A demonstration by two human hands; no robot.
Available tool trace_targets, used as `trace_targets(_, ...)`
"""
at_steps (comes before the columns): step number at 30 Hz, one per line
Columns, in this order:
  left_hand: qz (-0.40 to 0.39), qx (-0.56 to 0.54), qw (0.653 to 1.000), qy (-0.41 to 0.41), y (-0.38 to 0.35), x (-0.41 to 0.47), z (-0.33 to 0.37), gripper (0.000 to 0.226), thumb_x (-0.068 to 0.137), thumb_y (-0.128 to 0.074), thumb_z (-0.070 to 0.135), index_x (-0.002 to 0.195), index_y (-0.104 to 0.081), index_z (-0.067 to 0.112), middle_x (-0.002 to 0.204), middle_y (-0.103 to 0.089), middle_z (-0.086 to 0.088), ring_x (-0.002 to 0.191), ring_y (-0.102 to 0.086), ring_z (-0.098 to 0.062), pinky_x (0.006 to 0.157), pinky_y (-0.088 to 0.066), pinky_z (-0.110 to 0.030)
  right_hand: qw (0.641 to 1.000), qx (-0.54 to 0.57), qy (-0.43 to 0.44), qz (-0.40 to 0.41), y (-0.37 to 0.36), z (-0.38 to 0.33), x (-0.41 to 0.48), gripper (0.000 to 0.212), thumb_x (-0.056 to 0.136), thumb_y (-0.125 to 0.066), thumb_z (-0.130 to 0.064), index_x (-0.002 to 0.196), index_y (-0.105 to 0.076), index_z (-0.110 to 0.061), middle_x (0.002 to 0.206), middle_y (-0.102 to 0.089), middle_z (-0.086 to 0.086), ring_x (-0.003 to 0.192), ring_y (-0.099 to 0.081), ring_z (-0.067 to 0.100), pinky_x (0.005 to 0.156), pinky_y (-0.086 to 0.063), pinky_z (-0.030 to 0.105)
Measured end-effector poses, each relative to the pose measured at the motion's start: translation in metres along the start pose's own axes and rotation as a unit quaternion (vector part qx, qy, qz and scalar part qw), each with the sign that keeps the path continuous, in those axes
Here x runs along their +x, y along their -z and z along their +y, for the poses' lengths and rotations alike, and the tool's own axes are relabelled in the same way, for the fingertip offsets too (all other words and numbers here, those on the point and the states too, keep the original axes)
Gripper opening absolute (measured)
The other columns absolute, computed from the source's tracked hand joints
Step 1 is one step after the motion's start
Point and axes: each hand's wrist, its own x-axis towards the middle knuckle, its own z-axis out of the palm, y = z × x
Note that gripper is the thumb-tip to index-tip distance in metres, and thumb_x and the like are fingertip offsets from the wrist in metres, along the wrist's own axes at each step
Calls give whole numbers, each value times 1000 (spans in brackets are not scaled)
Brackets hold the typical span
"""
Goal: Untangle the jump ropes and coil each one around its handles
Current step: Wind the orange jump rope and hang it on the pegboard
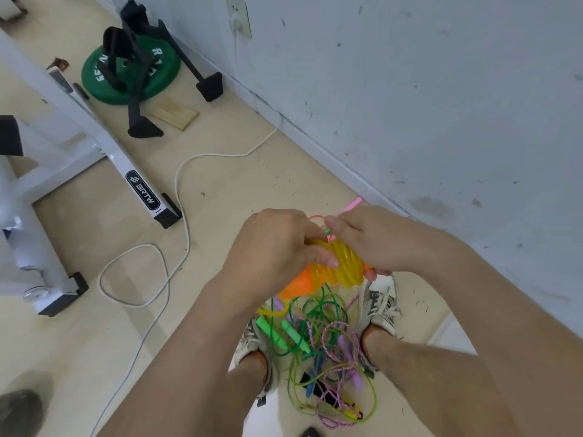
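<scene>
Grip: left hand (277, 244), right hand (369, 241) clamped on yellow rope (342, 263), mid-frame.
Risk: loops could have sprung loose if fingers eased.

looks to us like a home gym / workout rm: we see a green weight plate (164, 70) on the pale floor (236, 184) w/ a black stand (145, 129) straddling it, a white exercise-machine frame (94, 134) w/ a "brtw" label (143, 190), plus a scuffed wall (441, 89) w/ an outlet (239, 17) & white cable (186, 228) trailing over the floor.

Green weight plate (131, 72); white cable (176, 184) on floor (236, 184).
</scene>
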Motion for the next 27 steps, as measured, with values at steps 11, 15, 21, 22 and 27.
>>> trace_targets(11,-172,-330,921,114,8,-1,-8,17,71,-78,46,71,-77,29,73,-69,-16,68,-53,-18,60,-46,-43,977,114,29,-179,15,3,-15,84,61,-70,-69,98,-45,2,78,-44,12,49,-58,21,44,-35,23)
trace_targets(15,-213,-433,859,171,16,-4,-8,36,56,-82,53,61,-74,18,58,-66,0,51,-57,-9,53,-47,-23,958,194,89,-190,19,4,-16,78,64,-79,-50,104,-46,8,69,-49,16,39,-54,15,39,-35,17)
trace_targets(21,-36,-323,919,222,4,9,13,48,94,-37,-3,51,-37,20,40,-35,10,28,-35,-6,35,-25,-11,891,436,124,-6,10,1,-5,45,67,-73,-48,69,-45,-12,50,-54,12,31,-48,17,34,-24,11)
trace_targets(22,31,-313,924,218,-3,11,13,46,90,-38,2,49,-39,23,42,-38,10,34,-33,-3,38,-28,-18,885,451,113,28,8,0,-2,48,68,-74,-48,75,-49,-7,53,-57,17,32,-46,18,34,-24,12)
trace_targets(27,74,-142,976,150,-22,14,9,31,84,-32,28,74,-56,11,73,-65,-8,72,-60,-30,64,-46,-43,881,443,50,158,4,-4,6,39,86,-66,-44,81,-49,-9,55,-56,17,33,-46,19,34,-25,16)
